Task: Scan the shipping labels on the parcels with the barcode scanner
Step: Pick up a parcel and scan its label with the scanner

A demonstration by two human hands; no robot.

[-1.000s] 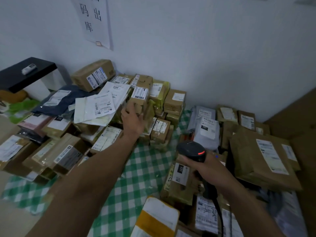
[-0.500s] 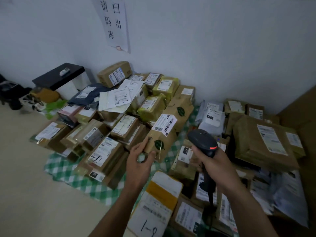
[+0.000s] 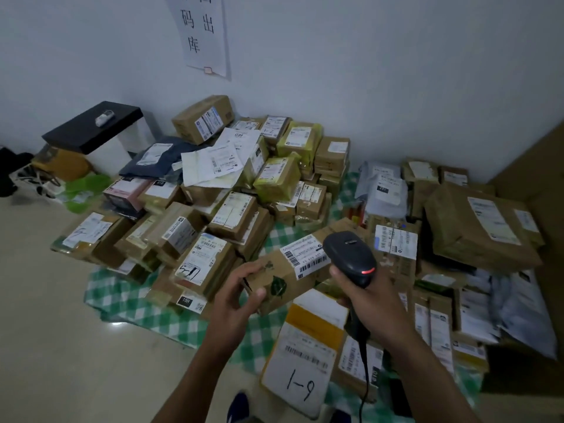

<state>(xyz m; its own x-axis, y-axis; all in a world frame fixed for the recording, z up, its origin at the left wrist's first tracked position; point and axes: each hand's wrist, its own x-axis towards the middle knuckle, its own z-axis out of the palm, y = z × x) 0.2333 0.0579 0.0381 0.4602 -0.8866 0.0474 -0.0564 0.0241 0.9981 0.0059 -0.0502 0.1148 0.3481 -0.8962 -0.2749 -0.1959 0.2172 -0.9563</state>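
Note:
My left hand grips the near end of a long brown cardboard parcel, held above the pile. Its white shipping label with barcodes faces up at the parcel's far right end. My right hand grips the handle of a black corded barcode scanner, whose head sits right beside the label and shows a small red light. The scanner's cable hangs down by my right forearm.
Labelled cardboard boxes and mailers lie heaped on a green checked cloth against the white wall. A white and yellow mailer marked 1-9 lies below my hands. A black-topped stand is at left, bare floor at front left.
My left hand took the brown parcel from the far pile and drew it back toward me. The parcel now lies flatter, with the scanner head close beside its label.

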